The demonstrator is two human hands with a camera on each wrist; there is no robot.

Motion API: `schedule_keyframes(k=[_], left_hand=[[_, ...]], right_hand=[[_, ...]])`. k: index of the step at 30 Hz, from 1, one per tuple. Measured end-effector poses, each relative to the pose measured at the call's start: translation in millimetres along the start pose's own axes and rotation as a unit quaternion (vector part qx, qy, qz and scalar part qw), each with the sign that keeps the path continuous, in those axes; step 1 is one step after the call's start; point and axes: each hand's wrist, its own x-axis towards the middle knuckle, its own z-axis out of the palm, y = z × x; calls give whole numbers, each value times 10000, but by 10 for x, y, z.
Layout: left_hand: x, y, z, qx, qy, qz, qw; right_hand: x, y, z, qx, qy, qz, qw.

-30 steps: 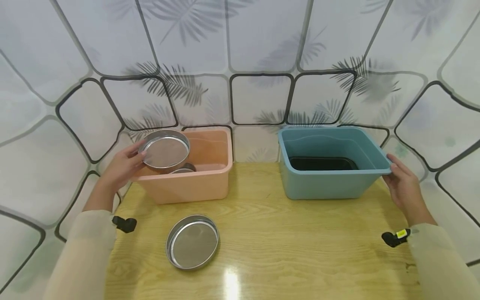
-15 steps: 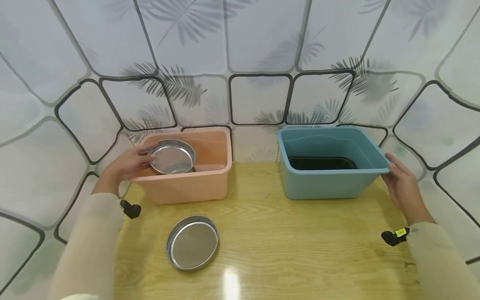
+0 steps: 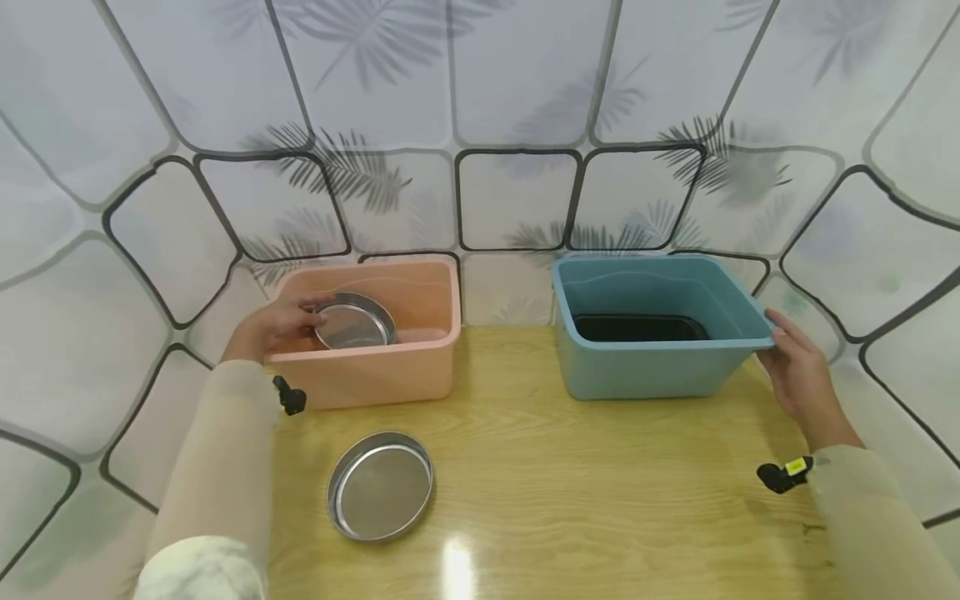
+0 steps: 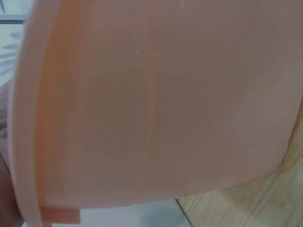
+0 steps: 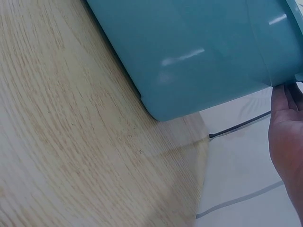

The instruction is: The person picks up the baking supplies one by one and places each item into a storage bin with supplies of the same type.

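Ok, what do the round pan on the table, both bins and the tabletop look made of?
Round pan: likely metal, silvery, with bright glints round its inner edge. Peach bin and blue bin: probably moulded plastic, smooth-walled with rounded corners; the blue one has glossy highlights. Tabletop: wood or wood-look laminate: grain shows, and it reflects a light.

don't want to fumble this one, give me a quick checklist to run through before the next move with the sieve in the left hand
1. Left hand has the held sieve: ok, it grips the rim.
2. Held sieve is within the peach tub: ok, its lower edge dips behind the front wall.
3. Held sieve rests on something inside: cannot tell, the front wall hides its underside.
4. Right hand has the blue tub: ok, it holds the right-hand rim.
5. Table in front of the peach tub is clear: not ok, a second sieve lies there.
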Motion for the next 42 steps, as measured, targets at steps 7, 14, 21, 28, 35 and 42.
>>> schedule_keyframes(k=[7, 14, 21, 28, 35, 42], left_hand=[[41, -20, -16, 655, 125, -69, 9978], [47, -39, 12, 929, 196, -156, 9954], [64, -69, 26, 929, 204, -381, 9947], [66, -23, 39, 722, 638, -196, 9952], [38, 11, 42, 353, 671, 124, 9970], [-65, 99, 55, 208, 835, 454, 9953]], right_hand=[[-21, 29, 14, 27, -52, -41, 10000], [-39, 12, 20, -102, -57, 16, 9999], [-25, 17, 8, -302, 98, 54, 9995], [-3, 22, 19, -204, 42, 14, 9998], [-11, 20, 3, -217, 86, 4, 9997], [-16, 2, 23, -156, 114, 42, 9998]])
